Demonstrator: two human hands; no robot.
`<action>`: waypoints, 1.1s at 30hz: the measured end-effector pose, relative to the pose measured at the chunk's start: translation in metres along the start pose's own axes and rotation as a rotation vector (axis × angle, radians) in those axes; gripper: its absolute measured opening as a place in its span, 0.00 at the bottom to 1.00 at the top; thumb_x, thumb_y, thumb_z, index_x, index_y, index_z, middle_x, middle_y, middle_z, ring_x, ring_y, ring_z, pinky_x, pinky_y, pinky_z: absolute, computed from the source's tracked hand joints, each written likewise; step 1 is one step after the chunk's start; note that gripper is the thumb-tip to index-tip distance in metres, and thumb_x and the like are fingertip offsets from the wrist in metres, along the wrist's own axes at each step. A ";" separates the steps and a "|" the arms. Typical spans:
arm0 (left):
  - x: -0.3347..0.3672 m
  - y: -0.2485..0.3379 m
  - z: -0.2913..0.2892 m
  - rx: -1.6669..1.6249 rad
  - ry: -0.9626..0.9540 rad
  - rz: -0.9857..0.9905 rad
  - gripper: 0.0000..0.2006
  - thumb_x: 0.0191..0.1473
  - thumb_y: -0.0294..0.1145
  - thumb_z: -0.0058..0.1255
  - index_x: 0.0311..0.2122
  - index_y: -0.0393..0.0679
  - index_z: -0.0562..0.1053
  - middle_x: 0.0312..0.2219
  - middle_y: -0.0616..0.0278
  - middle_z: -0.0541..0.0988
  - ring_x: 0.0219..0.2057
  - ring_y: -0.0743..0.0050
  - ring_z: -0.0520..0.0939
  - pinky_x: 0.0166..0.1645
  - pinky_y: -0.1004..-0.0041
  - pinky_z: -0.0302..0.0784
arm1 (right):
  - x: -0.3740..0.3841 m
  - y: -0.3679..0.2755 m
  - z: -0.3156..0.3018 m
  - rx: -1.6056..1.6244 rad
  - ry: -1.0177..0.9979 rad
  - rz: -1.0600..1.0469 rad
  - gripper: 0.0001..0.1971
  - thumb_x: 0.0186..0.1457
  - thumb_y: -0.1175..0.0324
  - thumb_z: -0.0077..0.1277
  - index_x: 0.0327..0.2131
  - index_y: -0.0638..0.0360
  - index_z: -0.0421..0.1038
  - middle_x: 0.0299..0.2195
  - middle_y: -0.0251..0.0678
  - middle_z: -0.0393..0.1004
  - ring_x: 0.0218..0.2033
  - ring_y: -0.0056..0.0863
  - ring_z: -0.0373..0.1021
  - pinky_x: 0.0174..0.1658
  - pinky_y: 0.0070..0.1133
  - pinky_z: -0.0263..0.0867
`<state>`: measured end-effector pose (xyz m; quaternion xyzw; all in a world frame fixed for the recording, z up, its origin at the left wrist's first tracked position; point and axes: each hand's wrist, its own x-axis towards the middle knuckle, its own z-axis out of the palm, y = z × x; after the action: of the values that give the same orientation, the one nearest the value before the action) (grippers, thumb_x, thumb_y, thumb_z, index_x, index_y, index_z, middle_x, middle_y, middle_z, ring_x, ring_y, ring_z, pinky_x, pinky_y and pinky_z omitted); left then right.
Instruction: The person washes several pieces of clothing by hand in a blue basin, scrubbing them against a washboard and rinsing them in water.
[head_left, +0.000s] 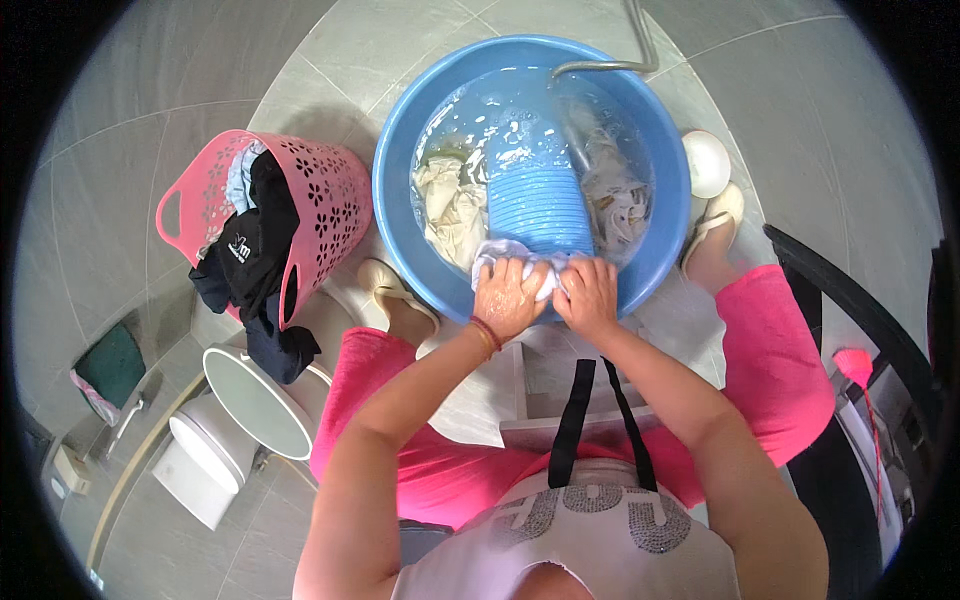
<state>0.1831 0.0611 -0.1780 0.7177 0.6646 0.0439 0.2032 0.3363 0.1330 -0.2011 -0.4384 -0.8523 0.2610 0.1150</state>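
Both my hands press a wet white cloth point(507, 252) at the near end of a blue ridged washboard point(540, 205). My left hand point(508, 297) is closed on the cloth's left part, and my right hand point(588, 291) grips its right end. The washboard slopes into soapy water inside a large round blue basin point(660, 130). Cream-coloured laundry point(452, 208) soaks left of the board. On the other side a greyish-white wet garment point(615, 195) lies partly under water. What kind of garment I hold cannot be made out.
A pink perforated laundry basket point(330, 190) with dark clothes point(262, 225) stands to the left. A metal spout point(605, 66) reaches over the basin's far side. A white bowl point(707, 164) sits right of the basin. Nearer left are a white-rimmed bucket point(262, 400) and a toilet point(205, 445).
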 end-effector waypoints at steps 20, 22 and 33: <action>0.074 -0.026 0.011 0.124 0.238 -0.487 0.20 0.51 0.51 0.45 0.46 0.55 0.71 0.45 0.52 0.68 0.46 0.48 0.67 0.48 0.49 0.60 | 0.103 0.014 0.030 -0.156 -0.045 0.057 0.11 0.51 0.57 0.43 0.27 0.51 0.71 0.32 0.33 0.69 0.40 0.33 0.63 0.42 0.36 0.56; 0.033 -0.004 0.003 0.018 0.088 -0.341 0.21 0.50 0.52 0.45 0.47 0.55 0.70 0.45 0.53 0.69 0.46 0.48 0.67 0.47 0.49 0.61 | 0.038 0.018 0.011 -0.109 -0.168 0.159 0.11 0.52 0.58 0.42 0.26 0.51 0.71 0.33 0.33 0.69 0.40 0.33 0.63 0.43 0.36 0.56; 0.034 -0.007 0.011 0.079 0.208 -0.163 0.19 0.48 0.49 0.47 0.45 0.55 0.71 0.34 0.58 0.70 0.38 0.58 0.71 0.39 0.60 0.63 | 0.041 0.017 0.019 -0.159 0.001 0.018 0.08 0.47 0.58 0.48 0.28 0.49 0.71 0.32 0.32 0.67 0.41 0.33 0.61 0.44 0.35 0.55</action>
<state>0.1837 0.0916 -0.1977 0.6602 0.7395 0.0754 0.1078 0.3163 0.1681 -0.2275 -0.4540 -0.8663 0.1933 0.0776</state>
